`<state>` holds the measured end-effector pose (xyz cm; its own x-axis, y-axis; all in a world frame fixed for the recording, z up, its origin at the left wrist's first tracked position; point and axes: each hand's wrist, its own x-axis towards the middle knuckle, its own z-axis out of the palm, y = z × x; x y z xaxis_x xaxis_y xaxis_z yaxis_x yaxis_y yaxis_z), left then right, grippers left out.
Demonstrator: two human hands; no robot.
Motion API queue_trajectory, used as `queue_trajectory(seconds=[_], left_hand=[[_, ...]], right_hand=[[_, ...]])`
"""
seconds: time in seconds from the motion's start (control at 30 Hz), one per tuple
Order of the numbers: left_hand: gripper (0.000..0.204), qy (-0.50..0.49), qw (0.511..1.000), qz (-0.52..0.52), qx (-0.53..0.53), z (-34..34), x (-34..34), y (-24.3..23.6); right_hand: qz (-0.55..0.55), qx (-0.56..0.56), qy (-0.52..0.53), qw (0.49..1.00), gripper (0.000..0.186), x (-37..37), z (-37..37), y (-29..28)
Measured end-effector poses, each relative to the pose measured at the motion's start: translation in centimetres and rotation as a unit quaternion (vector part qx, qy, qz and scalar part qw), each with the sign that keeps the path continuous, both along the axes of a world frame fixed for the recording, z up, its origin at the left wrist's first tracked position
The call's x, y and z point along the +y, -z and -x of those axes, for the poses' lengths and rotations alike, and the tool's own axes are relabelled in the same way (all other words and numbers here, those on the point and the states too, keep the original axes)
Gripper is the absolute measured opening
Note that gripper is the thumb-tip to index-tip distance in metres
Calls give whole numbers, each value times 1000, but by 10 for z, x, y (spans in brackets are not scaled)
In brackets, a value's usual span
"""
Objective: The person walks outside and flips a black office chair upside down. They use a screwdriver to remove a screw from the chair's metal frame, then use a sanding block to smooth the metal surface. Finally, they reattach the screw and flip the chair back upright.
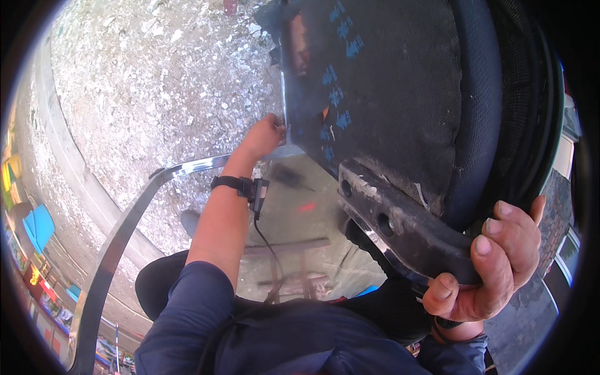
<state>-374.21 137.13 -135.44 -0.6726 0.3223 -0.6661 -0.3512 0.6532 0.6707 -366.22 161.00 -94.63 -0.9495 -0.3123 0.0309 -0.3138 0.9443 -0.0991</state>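
A chair part with a dark fabric panel [394,81] marked with blue print fills the upper right, a chrome edge along its left side. A curved chrome tube frame [128,226] runs from the lower left toward it. My left hand [264,134] is closed at the junction of panel and chrome; what its fingers hold is hidden. A scuffed black armrest piece [422,245] with two recessed holes lies along the panel's lower corner. My right hand [484,262] is wrapped around its right end. A black wrist device [256,197] with a cable is strapped to my left forearm.
Pale debris [144,75] covers much of the ground, with a concrete strip [65,140] at left. Wooden pieces [287,245] lie between my legs. A blue plastic seat [37,228] and colourful clutter are at the far left, grey roofing-like slabs [519,331] at the right.
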Motion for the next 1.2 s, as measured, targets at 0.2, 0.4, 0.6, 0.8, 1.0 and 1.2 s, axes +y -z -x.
queue_trajectory(seconds=[0.2,0.4,0.6,0.8,1.0,1.2], left_hand=[[31,30,999,28,10,1,-1,5],[31,38,999,19,-19,4,-2,2],[27,-3,999,-2,-49,1,-2,0],[31,25,998,11,-55,6,0,-7],[27,19,1000,5,-22,5,-2,-3],[34,11,1000,4,-1,2,-2,-2]], right_hand=[[-6,-2,-7,1000,39,3,0,-3],[-1,-8,-7,1000,40,2,2,-3],[-5,-13,-8,1000,41,3,1,-5],[-16,-16,-12,1000,42,4,1,-5],[-19,-18,-20,999,43,5,2,-6],[-12,-12,-21,1000,43,5,2,-5]])
